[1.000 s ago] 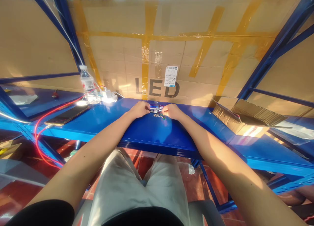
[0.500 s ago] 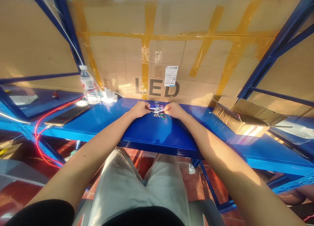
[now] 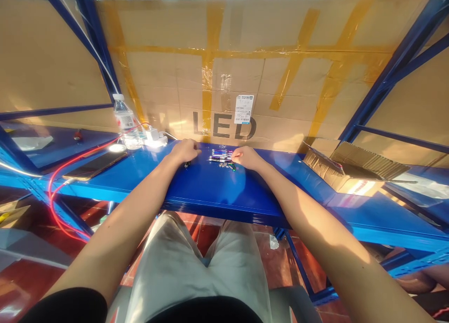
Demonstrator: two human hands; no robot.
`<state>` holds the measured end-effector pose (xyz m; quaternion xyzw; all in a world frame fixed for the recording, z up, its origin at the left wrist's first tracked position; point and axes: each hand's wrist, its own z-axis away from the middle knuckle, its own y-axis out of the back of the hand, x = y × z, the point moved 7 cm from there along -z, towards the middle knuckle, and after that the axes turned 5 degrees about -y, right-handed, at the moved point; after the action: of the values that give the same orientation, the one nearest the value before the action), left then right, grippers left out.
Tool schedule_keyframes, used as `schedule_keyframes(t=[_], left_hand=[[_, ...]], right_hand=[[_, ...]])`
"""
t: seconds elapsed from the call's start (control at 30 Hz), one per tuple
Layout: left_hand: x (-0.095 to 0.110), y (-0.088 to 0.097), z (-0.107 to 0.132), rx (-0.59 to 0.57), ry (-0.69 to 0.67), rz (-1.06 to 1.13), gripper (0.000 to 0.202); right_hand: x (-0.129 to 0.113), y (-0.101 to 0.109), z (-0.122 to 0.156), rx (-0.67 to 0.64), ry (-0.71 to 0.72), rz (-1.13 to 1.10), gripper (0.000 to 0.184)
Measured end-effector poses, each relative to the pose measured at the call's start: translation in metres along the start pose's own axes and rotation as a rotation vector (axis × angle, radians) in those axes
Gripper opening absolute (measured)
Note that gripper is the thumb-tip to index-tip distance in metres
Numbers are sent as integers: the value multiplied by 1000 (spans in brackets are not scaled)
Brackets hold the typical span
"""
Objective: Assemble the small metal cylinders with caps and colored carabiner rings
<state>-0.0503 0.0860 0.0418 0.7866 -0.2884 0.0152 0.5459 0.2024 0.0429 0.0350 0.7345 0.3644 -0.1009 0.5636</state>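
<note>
Several slim, shiny, pen-like sticks (image 3: 220,156) lie side by side on the blue tabletop (image 3: 217,192), mostly blue and silver. My right hand (image 3: 247,158) is closed at their right ends, thumb and fingertips pinched on them. Just below the row are small glittering pieces (image 3: 223,165) and a green one (image 3: 232,166). Left of the row, apart from it, my left hand (image 3: 185,151) rests low with curled fingers. Beneath it a small dark piece (image 3: 187,164) shows; what the fingers hold, if anything, is hidden.
At the left stand a water bottle (image 3: 125,122) and a white charger (image 3: 155,137), near a phone (image 3: 95,166) with a red glowing cable (image 3: 52,187). An open cardboard box (image 3: 345,171) sits at the right. A large cardboard sheet (image 3: 168,80) rises behind the table.
My left hand has let go of the left ends of the sticks and moved left, baring a small dark piece beneath it. My right hand stays nearly in place at the right ends.
</note>
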Motion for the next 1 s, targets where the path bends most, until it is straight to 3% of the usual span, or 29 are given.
schedule_keyframes(t=[0.17,0.33,0.4,0.53,0.67,0.87,1.0], left_hand=[[-20,2,-5,-72,53,-85,40],[-21,-18,4,-350,164,-33,22],[-18,-19,7,-382,182,-28,19],[3,-12,7,-262,123,218,10],[34,-6,6,-119,-37,532,19],[50,-12,9,-101,-137,670,12],[49,-15,9,-106,-125,671,14]], right_hand=[[-3,-4,2,-45,-17,-16,19],[-4,-6,3,-69,-3,-32,19],[-5,-8,3,-89,3,-57,17],[-6,-11,4,-92,-14,-112,11],[-12,-18,7,-114,4,-140,8],[-36,-26,10,-81,277,127,12],[-37,-31,9,-88,296,245,13]])
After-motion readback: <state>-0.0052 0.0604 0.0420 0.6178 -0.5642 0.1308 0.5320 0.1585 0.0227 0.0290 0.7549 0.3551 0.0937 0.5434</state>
